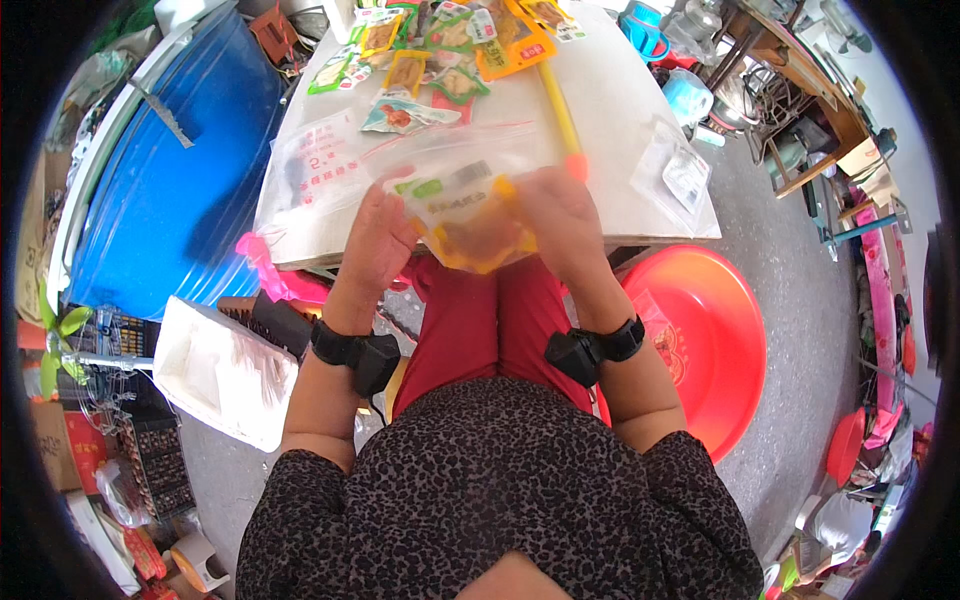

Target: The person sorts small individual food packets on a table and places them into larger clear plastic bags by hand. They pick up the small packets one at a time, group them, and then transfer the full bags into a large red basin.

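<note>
Both my hands hold up a clear zip-top plastic bag (480,161) over the table's near edge. A yellow-edged food packet (480,225) shows through its clear film, low in the bag. My left hand (381,232) grips the bag's left side. On the other side, my right hand (559,217) grips the bag beside the packet's upper right corner. Left of the bag, another clear bag with red print (319,161) lies flat. Several small food packets (450,37) are piled at the far side, with a white and blue packet (405,116) nearest me.
On the white tabletop (615,97) lies a yellow stick (559,109) with an orange end. A clear bag with a packet inside (679,176) rests at the right corner. A red plastic basin (720,352) stands at lower right, a white foam box (225,367) at lower left, and a large blue tub (180,165) at left.
</note>
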Tool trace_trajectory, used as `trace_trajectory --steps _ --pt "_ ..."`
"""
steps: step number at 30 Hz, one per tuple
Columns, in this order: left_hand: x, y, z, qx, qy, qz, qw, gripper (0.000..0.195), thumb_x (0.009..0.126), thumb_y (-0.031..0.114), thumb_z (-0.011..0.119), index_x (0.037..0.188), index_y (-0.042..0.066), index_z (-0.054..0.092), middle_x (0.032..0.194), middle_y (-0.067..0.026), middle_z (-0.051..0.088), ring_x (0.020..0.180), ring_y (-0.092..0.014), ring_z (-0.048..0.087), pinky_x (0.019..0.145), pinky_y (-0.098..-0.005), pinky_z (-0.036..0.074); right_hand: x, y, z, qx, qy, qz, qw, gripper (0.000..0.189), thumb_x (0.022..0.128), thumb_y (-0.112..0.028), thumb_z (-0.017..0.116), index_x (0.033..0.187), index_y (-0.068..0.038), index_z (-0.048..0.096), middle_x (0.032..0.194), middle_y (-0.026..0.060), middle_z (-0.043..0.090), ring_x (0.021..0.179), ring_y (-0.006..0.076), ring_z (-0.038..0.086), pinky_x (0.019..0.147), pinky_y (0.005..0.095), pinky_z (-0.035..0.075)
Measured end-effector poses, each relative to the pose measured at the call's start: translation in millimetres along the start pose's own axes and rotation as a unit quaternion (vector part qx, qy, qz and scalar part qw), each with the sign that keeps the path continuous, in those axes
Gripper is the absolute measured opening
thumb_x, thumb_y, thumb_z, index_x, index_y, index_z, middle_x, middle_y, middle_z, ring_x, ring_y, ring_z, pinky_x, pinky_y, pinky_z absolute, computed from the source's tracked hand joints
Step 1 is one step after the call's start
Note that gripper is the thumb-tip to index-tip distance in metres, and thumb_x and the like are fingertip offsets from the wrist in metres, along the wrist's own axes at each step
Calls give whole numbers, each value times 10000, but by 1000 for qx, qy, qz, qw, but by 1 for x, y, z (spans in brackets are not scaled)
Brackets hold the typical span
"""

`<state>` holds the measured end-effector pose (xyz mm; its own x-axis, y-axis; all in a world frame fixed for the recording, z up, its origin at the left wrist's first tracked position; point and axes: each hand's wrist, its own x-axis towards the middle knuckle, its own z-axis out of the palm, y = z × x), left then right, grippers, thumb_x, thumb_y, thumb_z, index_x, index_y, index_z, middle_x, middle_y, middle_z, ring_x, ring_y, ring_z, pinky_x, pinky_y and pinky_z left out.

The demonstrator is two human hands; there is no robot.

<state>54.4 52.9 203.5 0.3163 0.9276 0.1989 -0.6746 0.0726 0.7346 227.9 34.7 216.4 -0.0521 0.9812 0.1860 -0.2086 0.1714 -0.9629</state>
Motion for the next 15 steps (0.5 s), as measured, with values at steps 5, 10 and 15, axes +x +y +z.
trace_trajectory --steps 5,10,15 --pt "-9 -14 -13 38 -31 -62 997 243 758 120 386 965 -7 377 939 -90 441 859 -159 439 743 -272 354 0 11 -3 226 15 32 973 105 735 -85 396 712 -16 472 632 26 474 562 93 448 517 198 367" --pt "-10 -15 -9 86 46 -61 993 143 762 92 368 842 -12 426 819 -61 480 724 -122 464 626 -237 386 0 20 -4 267 13 48 962 75 728 -81 398 747 -29 449 686 33 484 605 98 458 546 214 382" --pt "-13 7 5 475 19 29 879 105 734 81 397 715 -8 448 658 -62 473 596 -152 447 538 -251 359 -7 24 -13 225 65 80 969 132 710 -85 431 826 -25 419 763 43 468 667 104 454 570 221 381"
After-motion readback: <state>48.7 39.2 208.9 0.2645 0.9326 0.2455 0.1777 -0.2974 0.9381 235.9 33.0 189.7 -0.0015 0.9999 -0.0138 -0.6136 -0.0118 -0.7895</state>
